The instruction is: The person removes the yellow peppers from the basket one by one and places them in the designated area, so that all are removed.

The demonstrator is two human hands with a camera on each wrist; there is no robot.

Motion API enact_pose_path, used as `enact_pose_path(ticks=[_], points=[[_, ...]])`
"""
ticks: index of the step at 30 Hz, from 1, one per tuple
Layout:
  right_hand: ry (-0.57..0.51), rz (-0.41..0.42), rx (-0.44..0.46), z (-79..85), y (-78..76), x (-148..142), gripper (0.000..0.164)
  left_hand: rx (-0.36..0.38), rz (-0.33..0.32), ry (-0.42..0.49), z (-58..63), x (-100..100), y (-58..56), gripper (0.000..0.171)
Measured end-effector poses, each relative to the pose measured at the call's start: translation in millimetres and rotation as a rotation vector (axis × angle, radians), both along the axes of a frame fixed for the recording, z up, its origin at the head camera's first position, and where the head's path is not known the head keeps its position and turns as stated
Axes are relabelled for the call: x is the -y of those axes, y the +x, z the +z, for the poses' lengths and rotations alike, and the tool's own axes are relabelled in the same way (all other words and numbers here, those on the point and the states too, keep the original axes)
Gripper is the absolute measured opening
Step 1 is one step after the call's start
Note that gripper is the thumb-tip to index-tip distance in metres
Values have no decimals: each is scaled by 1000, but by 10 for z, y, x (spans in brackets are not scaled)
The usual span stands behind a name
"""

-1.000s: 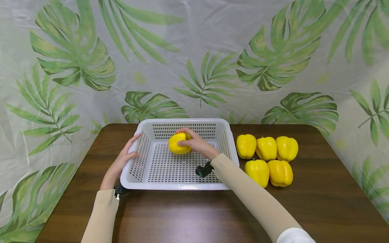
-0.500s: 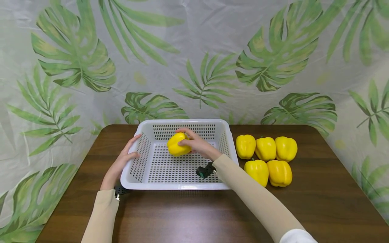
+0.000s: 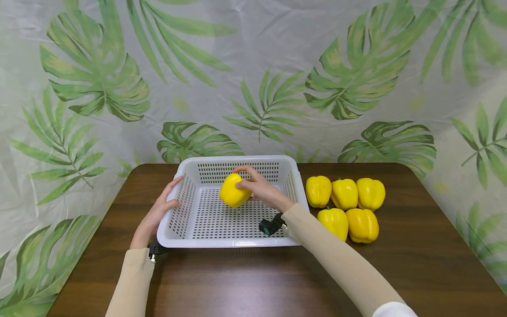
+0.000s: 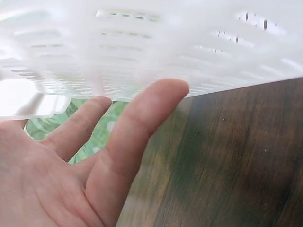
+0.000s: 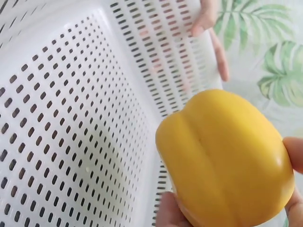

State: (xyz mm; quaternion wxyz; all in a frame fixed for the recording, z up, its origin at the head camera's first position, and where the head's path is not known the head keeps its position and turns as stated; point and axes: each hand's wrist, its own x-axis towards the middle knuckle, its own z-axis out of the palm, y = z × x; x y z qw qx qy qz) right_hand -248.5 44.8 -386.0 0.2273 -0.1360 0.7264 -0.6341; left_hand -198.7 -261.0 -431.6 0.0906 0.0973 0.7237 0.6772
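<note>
A white perforated plastic basket (image 3: 222, 220) stands on the table. My left hand (image 3: 157, 211) holds its left rim, with the thumb and a finger showing over the edge. In the left wrist view, other fingers (image 4: 142, 123) lie against the basket's outer wall. Inside the basket's outline, my right hand (image 3: 263, 189) grips a yellow bell pepper (image 3: 233, 191) between thumb and fingers. The right wrist view shows the pepper (image 5: 227, 161) large and smooth, apparently above the basket floor (image 5: 71, 142). Part of the pepper's right side is covered by the hand.
Several yellow bell peppers (image 3: 344, 193) stand in two rows on the dark wooden table (image 3: 416, 246), right of the basket. The nearest ones sit close to its right side and my right forearm. A leaf-patterned cloth (image 3: 269, 101) hangs behind the table.
The pepper in my right hand has tilted, its lower end swinging down and slightly right. My right wrist has shifted a little right. My left hand keeps its place on the basket rim.
</note>
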Motion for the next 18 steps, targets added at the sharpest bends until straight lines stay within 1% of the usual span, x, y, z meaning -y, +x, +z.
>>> enact_pose_path(ticks=[3,6,12,18], points=[[-52,13,12,4,7,-41,41,2,1,-1,-1,6,2,73],[-81,22,-1,21,13,-96,41,3,-3,1,-3,7,-6,72],[-57,31,-49,74,26,-210,38,2,-3,-7,-15,19,-22,73],[-74,50,-50,138,73,-295,36,0,-8,-3,-13,15,-15,73]])
